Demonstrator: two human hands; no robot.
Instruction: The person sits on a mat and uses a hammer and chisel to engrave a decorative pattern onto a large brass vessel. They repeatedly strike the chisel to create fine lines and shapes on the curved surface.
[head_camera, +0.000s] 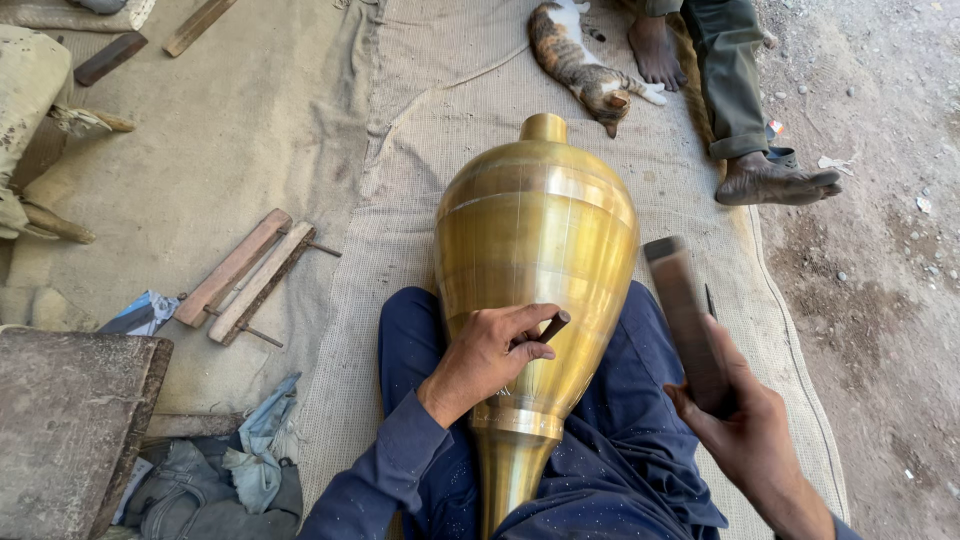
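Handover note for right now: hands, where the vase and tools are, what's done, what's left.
Left hand: holds a short dark punch, tip against the lower body of the brass vase.
Right hand: grips a dark wooden mallet, raised to the right, clear of the vase.
Vase: lying across the lap, neck toward the wearer, base pointing away, over a burlap mat.
Done: thin lines scribed round and down the body; any punched marks are too fine to see.
Left: the body looks mostly plain.
Nearby: cat and another person's feet beyond the vase.
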